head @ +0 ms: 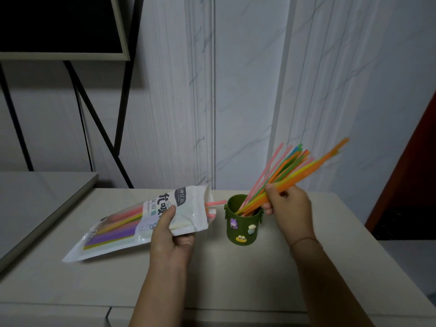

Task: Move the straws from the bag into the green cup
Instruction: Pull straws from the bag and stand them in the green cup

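Observation:
A white plastic bag [122, 227] with coloured straws inside lies tilted on the table, its open mouth facing right. A pink straw [215, 203] pokes out of that mouth. My left hand [172, 234] grips the bag near the opening. Just right of the bag stands the green cup [243, 227], decorated with small cartoon figures. A bundle of straws [290, 171] leans out of the cup to the upper right, lower ends inside it. My right hand [287, 208] holds this bundle just above the cup's rim.
The beige table [236, 279] runs to a front edge near me. A second grey surface [35, 204] lies at the left. A black metal frame [99, 128] with a dark panel stands behind it. The wall is close behind the cup.

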`<move>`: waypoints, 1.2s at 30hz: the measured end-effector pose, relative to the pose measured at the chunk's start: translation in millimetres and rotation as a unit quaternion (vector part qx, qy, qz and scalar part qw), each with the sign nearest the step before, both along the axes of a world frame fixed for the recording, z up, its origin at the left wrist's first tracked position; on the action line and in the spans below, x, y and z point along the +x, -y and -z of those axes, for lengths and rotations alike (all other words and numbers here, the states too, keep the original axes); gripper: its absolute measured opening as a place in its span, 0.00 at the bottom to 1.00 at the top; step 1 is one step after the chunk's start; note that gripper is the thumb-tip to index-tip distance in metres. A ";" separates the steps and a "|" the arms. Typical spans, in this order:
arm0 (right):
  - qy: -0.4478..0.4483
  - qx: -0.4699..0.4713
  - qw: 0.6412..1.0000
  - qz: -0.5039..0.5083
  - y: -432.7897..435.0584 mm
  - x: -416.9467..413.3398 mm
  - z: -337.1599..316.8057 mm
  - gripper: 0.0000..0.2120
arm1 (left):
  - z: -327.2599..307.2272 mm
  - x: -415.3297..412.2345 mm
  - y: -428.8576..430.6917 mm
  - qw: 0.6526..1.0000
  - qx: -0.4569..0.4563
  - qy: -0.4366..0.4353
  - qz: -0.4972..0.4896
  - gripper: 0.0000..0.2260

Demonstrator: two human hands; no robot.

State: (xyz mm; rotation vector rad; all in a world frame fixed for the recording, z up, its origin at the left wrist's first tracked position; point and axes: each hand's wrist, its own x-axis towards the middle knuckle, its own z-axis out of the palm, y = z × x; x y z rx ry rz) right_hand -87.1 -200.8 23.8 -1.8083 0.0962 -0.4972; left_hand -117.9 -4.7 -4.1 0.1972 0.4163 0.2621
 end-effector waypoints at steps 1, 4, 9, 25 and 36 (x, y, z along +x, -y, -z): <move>-0.023 -0.007 1.000 -0.019 -3.6 2.6 3.3 0.11 | 0.1 -0.2 0.9 1.000 0.003 -0.002 0.001 0.16; -0.054 0.010 0.997 -0.062 -5.0 5.0 10.2 0.07 | 0.9 -0.1 2.8 1.000 0.010 0.004 0.004 0.15; 0.016 0.116 0.993 -0.028 11.0 0.6 7.2 0.01 | 0.2 0.9 3.2 1.000 0.008 0.007 0.006 0.15; -0.018 0.340 0.938 -0.070 -0.1 21.8 16.9 0.13 | 5.8 1.2 10.9 0.998 0.052 0.004 0.019 0.17; -0.071 0.303 0.946 -0.089 7.8 13.3 17.7 0.08 | 6.2 2.8 16.9 0.997 0.070 0.021 0.020 0.21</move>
